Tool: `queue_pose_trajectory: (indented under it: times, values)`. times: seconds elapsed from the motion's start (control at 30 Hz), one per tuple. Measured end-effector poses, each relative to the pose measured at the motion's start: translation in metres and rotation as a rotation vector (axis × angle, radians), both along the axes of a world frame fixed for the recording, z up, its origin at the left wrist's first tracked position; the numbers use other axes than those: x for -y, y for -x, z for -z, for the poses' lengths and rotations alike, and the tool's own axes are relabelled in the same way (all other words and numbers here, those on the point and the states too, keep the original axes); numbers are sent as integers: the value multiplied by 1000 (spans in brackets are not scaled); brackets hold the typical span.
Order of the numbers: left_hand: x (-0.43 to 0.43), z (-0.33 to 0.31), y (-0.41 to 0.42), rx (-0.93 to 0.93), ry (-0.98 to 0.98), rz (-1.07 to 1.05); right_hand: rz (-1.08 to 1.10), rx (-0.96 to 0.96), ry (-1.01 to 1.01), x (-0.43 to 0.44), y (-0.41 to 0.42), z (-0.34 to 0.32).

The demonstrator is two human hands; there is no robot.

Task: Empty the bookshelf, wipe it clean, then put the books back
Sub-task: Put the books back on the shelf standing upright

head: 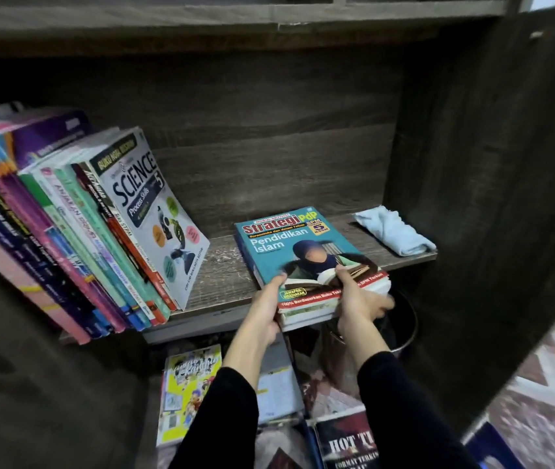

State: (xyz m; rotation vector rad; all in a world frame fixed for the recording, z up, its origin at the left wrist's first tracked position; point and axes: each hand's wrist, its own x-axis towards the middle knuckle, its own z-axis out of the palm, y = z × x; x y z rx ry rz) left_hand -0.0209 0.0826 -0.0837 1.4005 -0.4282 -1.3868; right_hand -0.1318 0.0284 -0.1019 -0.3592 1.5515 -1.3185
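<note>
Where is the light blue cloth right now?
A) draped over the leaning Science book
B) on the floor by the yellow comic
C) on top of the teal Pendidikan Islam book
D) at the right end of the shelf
D: the light blue cloth lies bunched at the right end of the shelf board, apart from the book stack that the left hand and right hand grip.
</note>
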Motion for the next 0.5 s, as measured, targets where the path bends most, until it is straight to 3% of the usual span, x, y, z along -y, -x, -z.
queue_pose_trajectory:
  times: [0.07, 0.13, 0.23, 0.3, 0.37, 0.5]
  values:
    - [0, -2, -1, 0, 6, -3, -76, -566, 161, -7, 12, -1]
    - [-1, -5, -3, -13, 17, -8, -207, -1037, 490, -15, 24, -4]
    - [0, -12, -6, -60, 55, -9, -766, -1331, 738, -19, 38, -5]
    - [-1, -16, -8, -77, 79, -8, -929, -1523, 795, -19, 37, 1]
    - [-1, -20, -10, -62, 102, -7, -747, -1666, 933, -16, 32, 7]
    - [-4, -35, -5, -21, 236, -19, -302, -1654, 1169, -13, 21, 2]
